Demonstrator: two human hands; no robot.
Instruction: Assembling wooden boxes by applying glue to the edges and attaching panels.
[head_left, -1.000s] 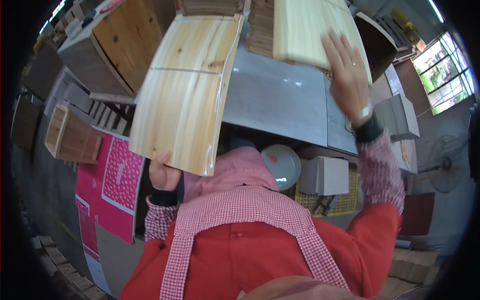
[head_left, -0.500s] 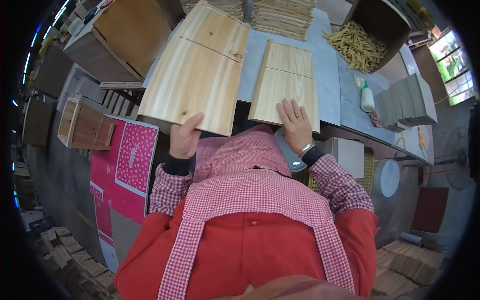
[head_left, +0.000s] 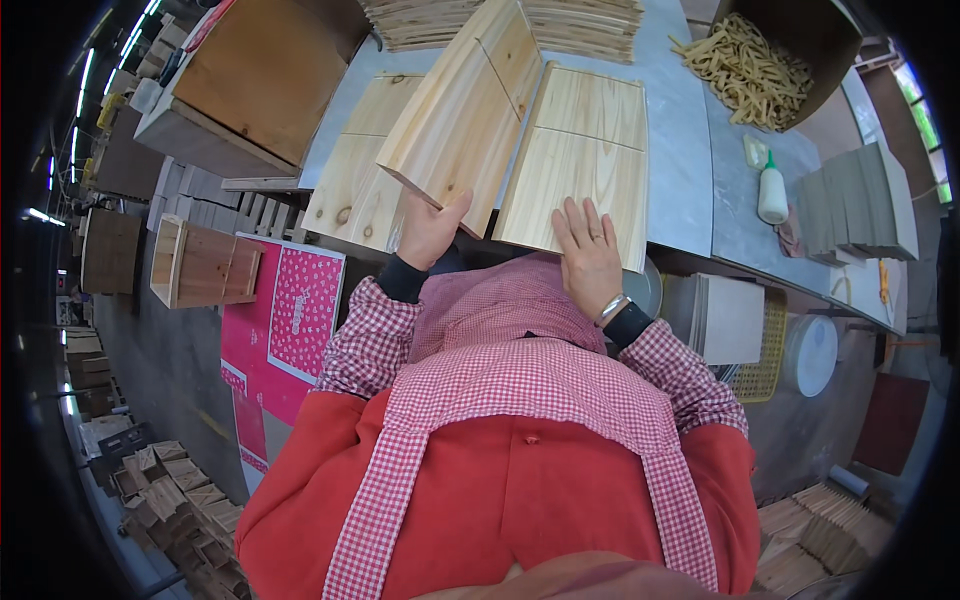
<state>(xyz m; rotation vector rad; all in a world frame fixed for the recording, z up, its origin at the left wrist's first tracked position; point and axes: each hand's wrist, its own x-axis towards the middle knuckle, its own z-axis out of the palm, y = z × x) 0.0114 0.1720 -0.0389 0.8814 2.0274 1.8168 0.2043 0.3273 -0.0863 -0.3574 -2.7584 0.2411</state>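
My left hand [head_left: 432, 232] is closed on the near end of a pale wooden board [head_left: 465, 120], which it holds tilted up on its long edge. A groove crosses that board near its far end. To its right lies a second grooved wooden board [head_left: 578, 165], flat on the table. My right hand [head_left: 590, 250] rests on this board's near end, palm down and fingers stretched out. Left of the tilted board, and partly behind it, another wooden board [head_left: 358, 190] with knots lies flat, its near end jutting past the table edge.
The grey table [head_left: 678, 130] carries stacks of thin wooden pieces [head_left: 585, 30] at the back. At right are a box of small wooden strips [head_left: 745, 75], a white glue bottle [head_left: 771, 192] and grey panels [head_left: 855, 205]. A large brown box [head_left: 270, 80] stands left.
My left hand has moved right and tipped its board from nearly flat up onto its edge, against the right board. The knotty board at left has come into sight. My right hand stays on its board.
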